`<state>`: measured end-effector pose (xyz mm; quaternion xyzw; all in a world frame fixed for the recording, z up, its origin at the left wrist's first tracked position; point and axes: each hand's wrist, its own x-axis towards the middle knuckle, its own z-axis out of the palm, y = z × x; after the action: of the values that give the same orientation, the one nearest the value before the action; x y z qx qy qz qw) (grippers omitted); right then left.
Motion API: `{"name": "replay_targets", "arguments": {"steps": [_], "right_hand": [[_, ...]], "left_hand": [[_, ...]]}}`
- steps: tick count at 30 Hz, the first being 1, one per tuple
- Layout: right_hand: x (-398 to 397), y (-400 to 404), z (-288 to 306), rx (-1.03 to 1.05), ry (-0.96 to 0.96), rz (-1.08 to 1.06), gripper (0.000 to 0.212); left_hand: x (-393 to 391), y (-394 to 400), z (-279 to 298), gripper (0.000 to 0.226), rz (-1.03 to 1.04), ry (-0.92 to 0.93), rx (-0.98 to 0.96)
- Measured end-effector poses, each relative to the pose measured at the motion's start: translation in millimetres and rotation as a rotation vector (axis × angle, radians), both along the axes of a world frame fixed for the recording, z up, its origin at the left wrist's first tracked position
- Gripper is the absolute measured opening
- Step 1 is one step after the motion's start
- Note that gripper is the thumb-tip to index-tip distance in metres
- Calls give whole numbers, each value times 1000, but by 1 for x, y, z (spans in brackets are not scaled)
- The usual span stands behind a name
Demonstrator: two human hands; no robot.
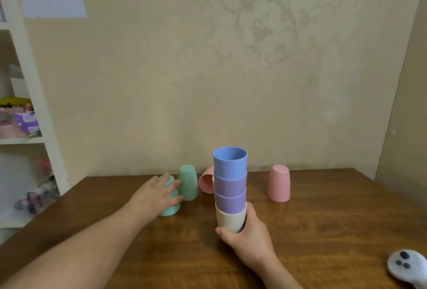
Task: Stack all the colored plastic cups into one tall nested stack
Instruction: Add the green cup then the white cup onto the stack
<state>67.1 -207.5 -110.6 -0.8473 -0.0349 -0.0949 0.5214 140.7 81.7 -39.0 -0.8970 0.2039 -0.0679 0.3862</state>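
Four cups are already nested, mouths up, in a stack (230, 190) that stands near the middle of the brown wooden table (323, 224). From where I stand the table is the biggest thing here, pushed against a pale patterned wall (231, 69), with a white shelf unit (34, 108) of blurred oddments off to the left. The stack comes next in size: a cream cup (228, 219) at the bottom, two purple cups above it, and a blue cup (230, 161) on top with its mouth open. The right hand (248, 234) is wrapped around the cream cup at the base, thumb in front and fingers curled behind it, gripping it. The left arm stretches across the table, and the left hand (159, 193) lies spread over an upside-down green cup (171, 205), fingers draped down its side; whether it has truly closed on it I cannot tell. Just behind, touching or nearly so, a second green cup (188, 181) stands upside down. A pink cup (206, 182) lies tipped on its side behind the stack, partly hidden by it. Another pink cup (279, 182) stands upside down well to the right. A small white controller (406, 265) with dark buttons lies at the table's near right edge.
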Motion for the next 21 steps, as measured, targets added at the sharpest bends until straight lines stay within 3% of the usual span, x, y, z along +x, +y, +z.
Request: {"name": "replay_targets", "arguments": {"steps": [6,12,19,21], "right_hand": [[1,-1,1,-9,0,-3,73],[-1,0,4,-8,-12,-6,72],[-2,1,3,-13,-11,-17,74],[-1,4,4,-12,-17,-11,73]], "left_hand": [[-10,-18,-1,69,204,-100,-114],[-19,-30,0,88,304,-69,-618],[-34,-33,-20,88,302,24,-924],[-37,-31,-19,89,336,8,-1087]]}}
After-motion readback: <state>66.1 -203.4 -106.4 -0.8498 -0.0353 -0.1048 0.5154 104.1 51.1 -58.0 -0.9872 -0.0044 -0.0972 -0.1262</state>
